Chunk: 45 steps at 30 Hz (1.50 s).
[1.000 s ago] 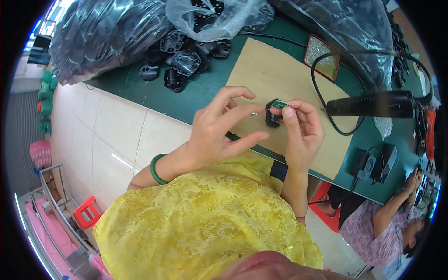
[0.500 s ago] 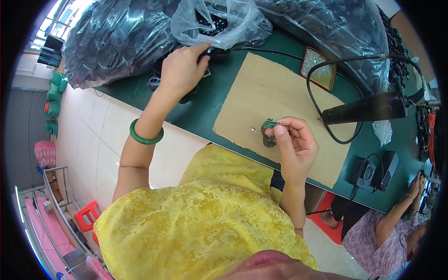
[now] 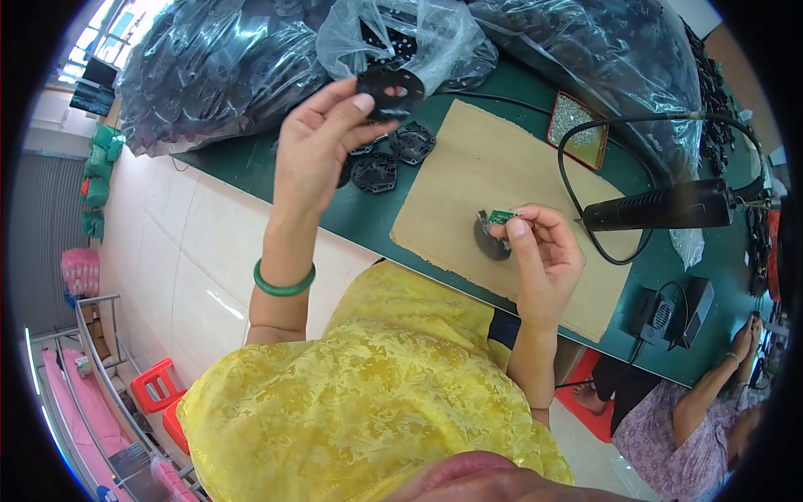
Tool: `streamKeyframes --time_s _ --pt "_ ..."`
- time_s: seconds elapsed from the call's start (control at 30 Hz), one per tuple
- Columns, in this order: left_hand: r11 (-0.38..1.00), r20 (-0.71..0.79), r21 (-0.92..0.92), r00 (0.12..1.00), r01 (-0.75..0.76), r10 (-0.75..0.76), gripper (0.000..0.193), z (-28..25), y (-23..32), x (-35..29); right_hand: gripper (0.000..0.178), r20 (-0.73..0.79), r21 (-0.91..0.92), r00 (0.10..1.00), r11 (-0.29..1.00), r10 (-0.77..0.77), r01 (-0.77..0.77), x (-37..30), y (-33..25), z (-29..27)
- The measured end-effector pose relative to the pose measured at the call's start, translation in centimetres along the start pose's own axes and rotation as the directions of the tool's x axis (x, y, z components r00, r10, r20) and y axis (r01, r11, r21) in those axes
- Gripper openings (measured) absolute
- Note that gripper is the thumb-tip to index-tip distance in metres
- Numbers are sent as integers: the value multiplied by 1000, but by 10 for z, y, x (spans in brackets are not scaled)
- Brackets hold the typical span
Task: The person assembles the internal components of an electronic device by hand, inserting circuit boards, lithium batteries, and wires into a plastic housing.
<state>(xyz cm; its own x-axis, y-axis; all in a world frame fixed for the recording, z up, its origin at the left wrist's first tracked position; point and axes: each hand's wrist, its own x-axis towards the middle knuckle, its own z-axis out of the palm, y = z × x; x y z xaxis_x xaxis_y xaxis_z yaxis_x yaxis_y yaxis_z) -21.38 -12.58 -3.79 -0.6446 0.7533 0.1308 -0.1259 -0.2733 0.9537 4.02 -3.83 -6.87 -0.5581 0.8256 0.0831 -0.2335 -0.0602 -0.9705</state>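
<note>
My left hand (image 3: 314, 151), a green bangle (image 3: 284, 281) on its wrist, pinches a round black plastic cover (image 3: 391, 102) with an opening in its middle. The cover is raised in front of an open clear bag (image 3: 435, 42). Just below it, several black round plastic housings (image 3: 373, 172) lie on the green table. Over the cardboard sheet, my right hand (image 3: 544, 259) is closed on a small green circuit board (image 3: 502, 217) between thumb and fingers. A dark rounded part (image 3: 492, 240) shows beside those fingertips; whether it is joined to the board cannot be made out.
The cardboard (image 3: 443, 192) covers the table's middle. A red-rimmed tray of small metal pieces (image 3: 574, 121) stands beyond it. A black electric screwdriver (image 3: 661, 207) with a looping cable is at right. Large bags of black parts (image 3: 226, 75) line the back. A co-worker (image 3: 682, 418) sits at right.
My left hand has drawn back from the bag's mouth, bringing up the round black cover and uncovering the housings below. The right hand keeps its hold on the board; the whole view shifts slightly.
</note>
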Motion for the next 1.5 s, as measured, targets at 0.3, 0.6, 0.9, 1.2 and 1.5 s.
streamKeyframes --time_s 0.3,0.6,0.9,1.2,1.5 --pt "988 139 86 981 127 -138 33 13 -20 0 14 -28 -5 1000 1000 -2 2 -2 -3 -3" --pt "242 407 898 903 -368 -135 21 -14 3 63 15 -70 7 997 1000 18 -17 -4 0 -17" --pt "49 581 814 812 -579 -56 17 -32 -30 72 26 361 -374 931 906 -56 199 -6 -29 -27" --pt "930 570 365 777 53 -268 32 63 -12 8 23 94 -133 991 985 -96 108 23 -8 -21" --pt "925 630 368 707 90 -320 34 70 -15 23 13 -62 -209 994 975 -94 79 32 6 -14"
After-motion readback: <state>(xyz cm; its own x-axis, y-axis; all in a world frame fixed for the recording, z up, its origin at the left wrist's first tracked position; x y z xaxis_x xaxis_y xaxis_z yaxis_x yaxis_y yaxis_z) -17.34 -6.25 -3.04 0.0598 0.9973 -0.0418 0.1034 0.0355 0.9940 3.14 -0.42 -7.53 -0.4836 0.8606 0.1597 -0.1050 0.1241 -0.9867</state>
